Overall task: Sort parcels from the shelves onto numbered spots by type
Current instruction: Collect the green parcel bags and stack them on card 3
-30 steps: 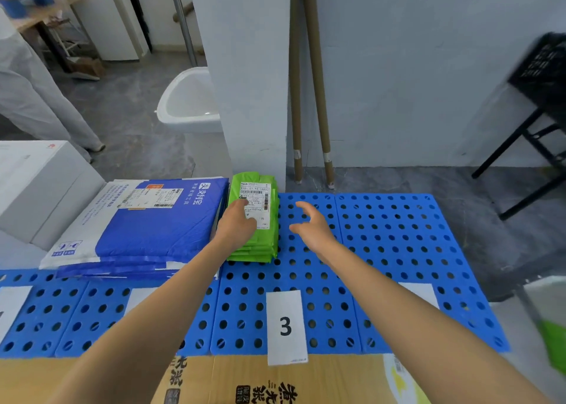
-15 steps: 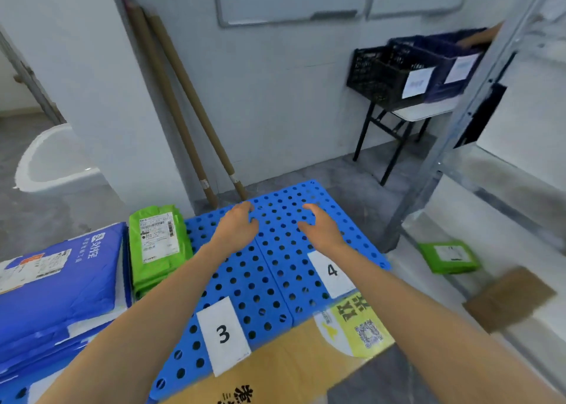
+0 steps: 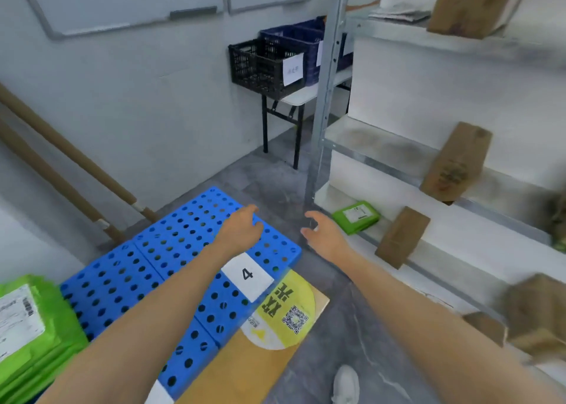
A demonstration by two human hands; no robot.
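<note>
With both my left hand (image 3: 242, 230) and right hand (image 3: 321, 232) spread and empty, I should reach low, grip the green parcel (image 3: 356, 216) by both short edges, and lift it flat off the shelf (image 3: 435, 235).

Lots of blur and cropping going on here

Your brown parcels (image 3: 534, 314) at the right edge are smearing into mush, the green stack (image 3: 27, 327) is getting cut off on the left, and the crate label (image 3: 293, 70) is staying unreadable.

The perforated mat (image 3: 159, 269) lies on the floor left of the shelves (image 3: 382, 146); a stack of parcels (image 3: 27, 327) sits at its left end; one parcel (image 3: 356, 216) lies on the lowest shelf; crates (image 3: 266, 66) stand on a table (image 3: 303, 95) behind.
</note>
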